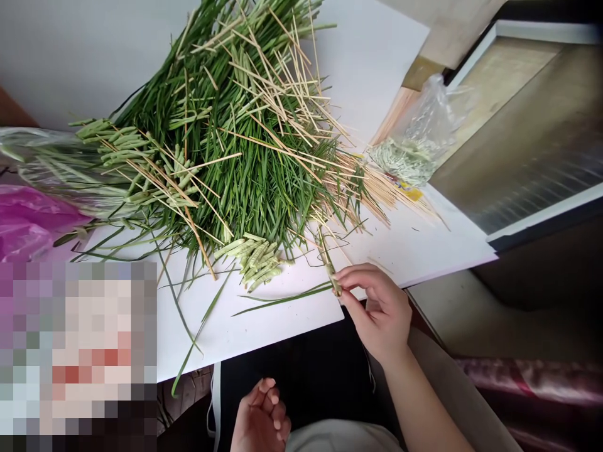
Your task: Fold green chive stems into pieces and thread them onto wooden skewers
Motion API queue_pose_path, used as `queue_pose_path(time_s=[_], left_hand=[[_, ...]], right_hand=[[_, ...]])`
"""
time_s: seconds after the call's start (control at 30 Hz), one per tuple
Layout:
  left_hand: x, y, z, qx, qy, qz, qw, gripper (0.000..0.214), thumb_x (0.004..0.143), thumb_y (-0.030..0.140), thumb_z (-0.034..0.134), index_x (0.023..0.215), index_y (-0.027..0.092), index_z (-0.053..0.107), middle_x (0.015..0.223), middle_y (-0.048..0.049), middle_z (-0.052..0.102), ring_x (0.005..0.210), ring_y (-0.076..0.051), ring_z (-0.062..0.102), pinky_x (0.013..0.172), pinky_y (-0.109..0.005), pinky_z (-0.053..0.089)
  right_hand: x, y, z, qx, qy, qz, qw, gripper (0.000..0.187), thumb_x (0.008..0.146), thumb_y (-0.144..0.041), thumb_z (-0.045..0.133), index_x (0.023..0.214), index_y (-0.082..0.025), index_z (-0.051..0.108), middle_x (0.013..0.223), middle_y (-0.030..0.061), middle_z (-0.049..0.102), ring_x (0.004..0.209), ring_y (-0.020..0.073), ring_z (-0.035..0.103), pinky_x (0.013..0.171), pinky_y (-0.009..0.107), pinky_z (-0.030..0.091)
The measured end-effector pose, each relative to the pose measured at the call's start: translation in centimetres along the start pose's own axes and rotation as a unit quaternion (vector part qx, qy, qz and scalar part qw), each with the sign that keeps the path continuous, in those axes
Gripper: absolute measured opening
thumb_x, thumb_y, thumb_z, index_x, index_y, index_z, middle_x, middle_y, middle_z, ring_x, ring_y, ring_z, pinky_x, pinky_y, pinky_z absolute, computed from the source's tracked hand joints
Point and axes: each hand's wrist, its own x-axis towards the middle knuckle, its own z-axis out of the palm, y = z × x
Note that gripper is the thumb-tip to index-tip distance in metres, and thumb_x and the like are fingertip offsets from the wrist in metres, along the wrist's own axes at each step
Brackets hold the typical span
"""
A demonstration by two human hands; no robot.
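Observation:
My right hand (379, 311) pinches a thin stick wrapped with pale green buds (330, 267) between thumb and fingertips, at the front edge of a white board (235, 320). Long green leaves (254, 182) lie heaped on the board, mixed with many loose wooden skewers (292, 94). A small pile of pale green bud stalks (257, 263) lies left of my right hand. Below the board's edge, my left hand (261, 417) hangs loosely curled over my dark lap, with nothing visible in it.
A clear plastic bag of pale green stalks (412, 144) sits at the board's far right corner. Clear wrapping (47, 163) and a pink plastic bag (28, 220) lie to the left. A pixelated patch hides the lower left corner.

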Motion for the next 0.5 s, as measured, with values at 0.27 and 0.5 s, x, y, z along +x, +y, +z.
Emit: queue_pose_path(time_s=[0.27,0.5], left_hand=[[-0.6,-0.5,0.8,-0.006,0.011,0.033,0.999,0.021,0.070,0.030,0.079,0.081,0.015,0.070,0.064,0.0015,0.059,0.044,-0.007,0.042,0.041,-0.018,0.029],[-1.1,-0.7,1.4,-0.007,0.015,0.040,0.999,0.017,0.074,0.027,0.076,0.081,0.013,0.070,0.064,0.0014,0.059,0.043,-0.006,0.043,0.041,-0.017,0.030]], right_hand=[[-0.7,0.0,0.2,0.037,0.001,0.021,0.999,0.031,0.093,0.003,0.062,0.105,-0.024,0.069,0.103,0.0045,0.070,0.097,0.0207,0.068,0.078,0.035,0.059],[-0.7,-0.2,0.4,0.046,-0.003,0.030,0.999,0.029,0.094,0.001,0.062,0.104,-0.025,0.068,0.103,0.0036,0.070,0.098,0.0196,0.067,0.077,0.033,0.058]])
